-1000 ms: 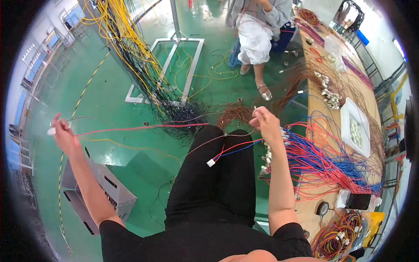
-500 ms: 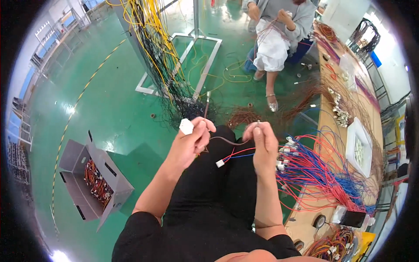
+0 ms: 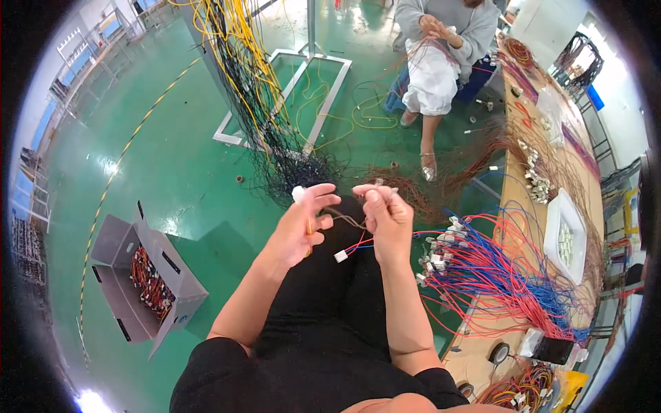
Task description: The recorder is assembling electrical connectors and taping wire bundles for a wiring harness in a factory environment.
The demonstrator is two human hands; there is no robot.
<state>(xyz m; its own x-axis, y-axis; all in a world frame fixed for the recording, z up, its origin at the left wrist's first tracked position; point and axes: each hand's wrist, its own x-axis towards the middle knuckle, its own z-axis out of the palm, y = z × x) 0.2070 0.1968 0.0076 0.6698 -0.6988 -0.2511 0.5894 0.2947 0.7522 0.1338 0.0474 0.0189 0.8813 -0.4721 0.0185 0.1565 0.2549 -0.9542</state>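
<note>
Over my lap, my left hand (image 3: 297,227) keeps a white plastic connector (image 3: 299,195) at its upper edge, with its fingers partly spread. A bit of yellow-orange wire shows against that palm. My right hand (image 3: 390,224) faces it, thumb and forefinger pinched on the end of a thin brown wire; the tip is too small to make out. Slack brown wire (image 3: 348,218) loops between the two hands. Below the right fingers, red and blue wires end in a small white connector (image 3: 341,256) hanging over my thigh.
On my right, a wooden bench (image 3: 475,313) carries bundled red and blue wires (image 3: 516,282), a white tray (image 3: 549,241) and tape rolls (image 3: 500,353). A grey box (image 3: 113,289) of wire harnesses stands left. Ahead are a wire-hung metal rack (image 3: 322,117) and a seated person (image 3: 447,41).
My right hand has come left, closer to my left hand, and the brown wire between them has slackened. My left fingers have spread. The seated person's hands have come together.
</note>
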